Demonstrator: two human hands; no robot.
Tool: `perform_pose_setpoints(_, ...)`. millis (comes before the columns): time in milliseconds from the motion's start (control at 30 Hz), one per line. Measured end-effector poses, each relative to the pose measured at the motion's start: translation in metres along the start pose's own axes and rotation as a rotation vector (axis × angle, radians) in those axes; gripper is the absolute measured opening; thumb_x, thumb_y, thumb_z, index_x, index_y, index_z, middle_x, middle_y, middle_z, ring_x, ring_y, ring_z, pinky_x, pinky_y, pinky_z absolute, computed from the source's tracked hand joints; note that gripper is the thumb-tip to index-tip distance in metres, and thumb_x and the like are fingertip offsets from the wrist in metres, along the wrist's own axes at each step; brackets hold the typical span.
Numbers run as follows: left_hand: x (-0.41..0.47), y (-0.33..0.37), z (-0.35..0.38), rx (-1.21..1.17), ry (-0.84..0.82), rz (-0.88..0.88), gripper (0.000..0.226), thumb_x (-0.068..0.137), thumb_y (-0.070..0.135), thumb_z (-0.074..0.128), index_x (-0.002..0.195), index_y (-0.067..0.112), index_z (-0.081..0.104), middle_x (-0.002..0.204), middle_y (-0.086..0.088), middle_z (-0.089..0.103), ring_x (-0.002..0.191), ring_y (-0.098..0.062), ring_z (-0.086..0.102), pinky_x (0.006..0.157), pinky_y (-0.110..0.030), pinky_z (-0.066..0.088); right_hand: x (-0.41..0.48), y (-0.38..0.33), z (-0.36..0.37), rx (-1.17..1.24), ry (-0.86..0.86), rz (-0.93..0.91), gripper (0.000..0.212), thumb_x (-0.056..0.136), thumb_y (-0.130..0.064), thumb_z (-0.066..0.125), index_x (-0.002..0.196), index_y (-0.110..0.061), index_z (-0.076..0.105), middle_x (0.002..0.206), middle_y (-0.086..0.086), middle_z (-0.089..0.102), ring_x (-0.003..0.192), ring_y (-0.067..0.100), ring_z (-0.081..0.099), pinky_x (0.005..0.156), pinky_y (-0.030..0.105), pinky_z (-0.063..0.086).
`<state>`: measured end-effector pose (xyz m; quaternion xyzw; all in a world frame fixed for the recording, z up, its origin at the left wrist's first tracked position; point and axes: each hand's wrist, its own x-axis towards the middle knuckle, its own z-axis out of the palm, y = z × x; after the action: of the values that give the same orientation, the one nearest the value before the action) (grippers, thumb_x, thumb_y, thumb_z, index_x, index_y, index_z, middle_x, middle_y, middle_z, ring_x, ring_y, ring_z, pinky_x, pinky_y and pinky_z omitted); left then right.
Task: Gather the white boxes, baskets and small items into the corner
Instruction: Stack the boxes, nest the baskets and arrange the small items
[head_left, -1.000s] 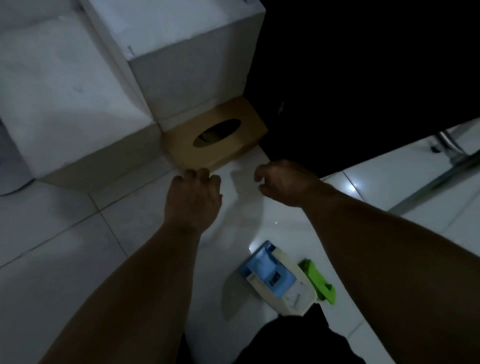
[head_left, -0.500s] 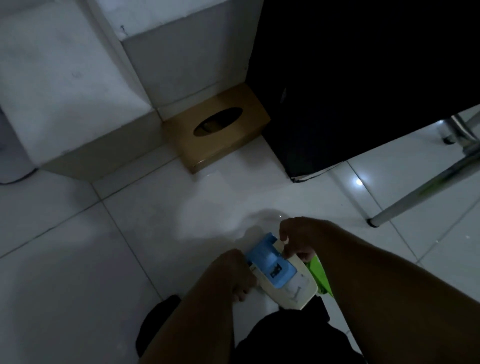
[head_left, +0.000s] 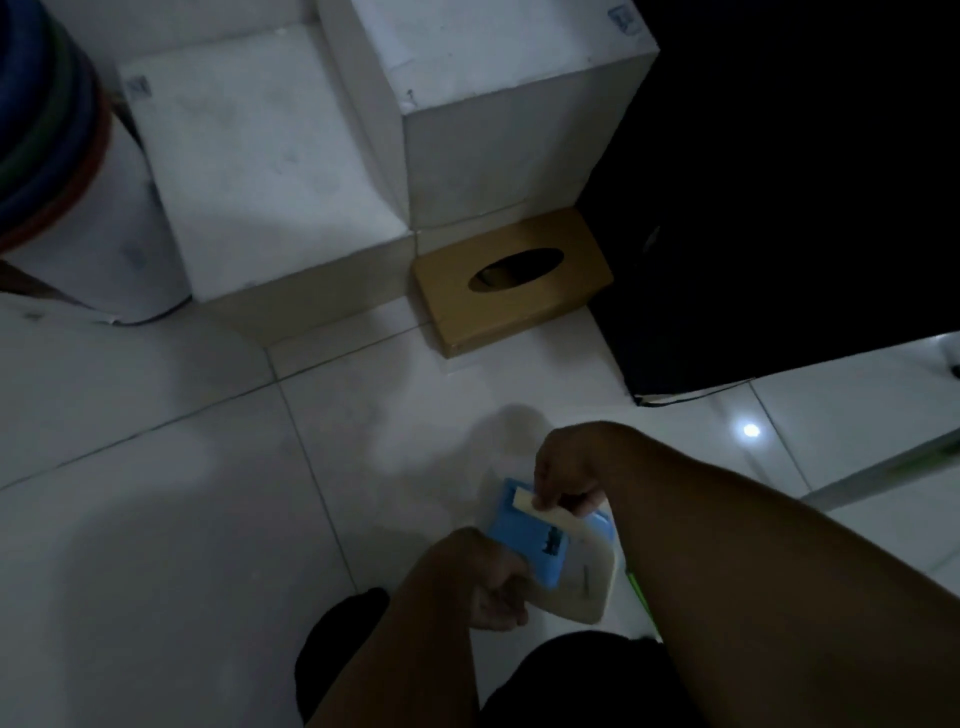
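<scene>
The small items look to be the step in hand: the left hand (head_left: 483, 582) grips the near edge of the blue box (head_left: 524, 543) lying on the cream tray (head_left: 589, 577), and the right hand (head_left: 566, 470) pinches a pale strip (head_left: 527, 503) at its far end. The bundle sits well apart from the corner. Next, I judge, it must be lifted level and set beside the 2 white boxes (head_left: 260, 171) and the tissue box (head_left: 511, 283)

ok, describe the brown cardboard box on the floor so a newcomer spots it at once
Find the tall white box in the corner, beside the black cabinet. At its foot, on the white tiled floor, lies a flat brown cardboard box. It is the only brown thing there, with a dark oval slot in its top.
</scene>
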<state>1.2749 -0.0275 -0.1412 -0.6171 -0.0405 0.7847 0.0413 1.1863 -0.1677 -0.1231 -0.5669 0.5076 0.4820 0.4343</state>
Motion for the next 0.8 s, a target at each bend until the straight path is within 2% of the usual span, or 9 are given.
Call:
perform_pose_setpoints(133, -0.008, 0.006, -0.019, -0.237, 0.054, 0.036, 0.023, 0.094, 0.021, 0.06, 0.106, 0.002, 0.058, 0.083, -0.016, 0.055, 0.066, -0.028, 0.06, 0.053, -0.04, 0.057, -0.004, -0.034, -0.014, 0.047, -0.009, -0.034, 0.045, 0.088, -0.035, 0.071, 0.116, -0.001, 0.066, 0.115, 0.018, 0.068, 0.109, 0.032, 0.065, 0.098, 0.049, 0.05)
perform_pose_setpoints(233, -0.019, 0.012, -0.04, -0.425, 0.122, 0.101, 0.013, 0.091, 0.008, 0.06, 0.095, -0.001, 0.053, 0.089, -0.019, 0.052, 0.071, -0.032, 0.055, 0.068, -0.054, 0.056, -0.008, -0.058, -0.023, 0.114, 0.056, -0.088, 0.039, 0.087, -0.03, 0.073, 0.11, 0.001, 0.069, 0.109, 0.02, 0.07, 0.104, 0.034, 0.067, 0.095, 0.051, 0.052)
perform_pose_setpoints(300, -0.028, 0.019, -0.056, -0.484, 0.2, 0.155, 0.01, 0.091, 0.003, 0.06, 0.096, -0.004, 0.052, 0.091, -0.021, 0.053, 0.076, -0.033, 0.056, 0.079, -0.053, 0.054, -0.007, -0.071, -0.029, 0.166, 0.114, -0.129, 0.038, 0.089, -0.028, 0.07, 0.11, 0.004, 0.068, 0.105, 0.021, 0.071, 0.097, 0.034, 0.069, 0.09, 0.05, 0.055)
perform_pose_setpoints(367, -0.031, 0.03, -0.077, -0.478, 0.322, 0.245, 0.021, 0.092, 0.003, 0.059, 0.111, -0.002, 0.052, 0.102, -0.026, 0.057, 0.083, -0.037, 0.06, 0.076, -0.05, 0.056, -0.007, -0.085, -0.034, 0.24, 0.202, -0.188, 0.039, 0.093, -0.024, 0.065, 0.117, 0.006, 0.061, 0.105, 0.023, 0.068, 0.091, 0.035, 0.069, 0.085, 0.047, 0.058)
perform_pose_setpoints(467, -0.04, 0.047, -0.109, -0.509, 0.491, 0.413, 0.04, 0.083, 0.007, 0.068, 0.12, 0.003, 0.054, 0.112, -0.024, 0.061, 0.094, -0.041, 0.064, 0.07, -0.05, 0.059, -0.008, -0.105, -0.039, 0.255, 0.357, -0.295, 0.041, 0.095, -0.021, 0.058, 0.129, 0.001, 0.054, 0.119, 0.023, 0.062, 0.1, 0.036, 0.065, 0.087, 0.05, 0.056)
perform_pose_setpoints(533, -0.046, 0.055, -0.125, -0.465, 0.598, 0.513, 0.042, 0.077, 0.01, 0.069, 0.117, 0.002, 0.059, 0.11, -0.021, 0.065, 0.095, -0.039, 0.065, 0.078, -0.051, 0.058, -0.013, -0.116, -0.043, 0.193, 0.447, -0.362, 0.038, 0.094, -0.017, 0.055, 0.129, -0.004, 0.057, 0.126, 0.019, 0.06, 0.108, 0.033, 0.06, 0.093, 0.043, 0.053)
perform_pose_setpoints(633, -0.058, 0.063, -0.137, -0.402, 0.754, 0.651, 0.009, 0.081, 0.007, 0.063, 0.087, 0.014, 0.062, 0.107, -0.017, 0.066, 0.098, -0.035, 0.064, 0.088, -0.045, 0.056, -0.019, -0.128, -0.049, 0.178, 0.502, -0.421, 0.047, 0.093, -0.015, 0.056, 0.139, -0.012, 0.05, 0.137, 0.013, 0.053, 0.12, 0.029, 0.054, 0.099, 0.035, 0.047)
perform_pose_setpoints(700, -0.063, 0.065, -0.141, -0.392, 0.829, 0.719, 0.02, 0.078, 0.005, 0.066, 0.075, 0.021, 0.055, 0.104, -0.012, 0.066, 0.095, -0.029, 0.063, 0.083, -0.038, 0.057, -0.019, -0.133, -0.05, 0.22, 0.541, -0.451, 0.047, 0.092, -0.016, 0.057, 0.138, -0.014, 0.049, 0.138, 0.012, 0.054, 0.12, 0.028, 0.053, 0.1, 0.034, 0.046)
perform_pose_setpoints(800, -0.069, 0.073, -0.144, -0.306, 0.86, 0.813, 0.023, 0.078, 0.001, 0.067, 0.075, 0.021, 0.055, 0.097, -0.006, 0.063, 0.086, -0.021, 0.06, 0.062, -0.028, 0.05, -0.014, -0.137, -0.052, 0.29, 0.623, -0.455, 0.049, 0.093, -0.017, 0.056, 0.142, -0.018, 0.047, 0.142, 0.009, 0.051, 0.124, 0.027, 0.051, 0.1, 0.028, 0.042)
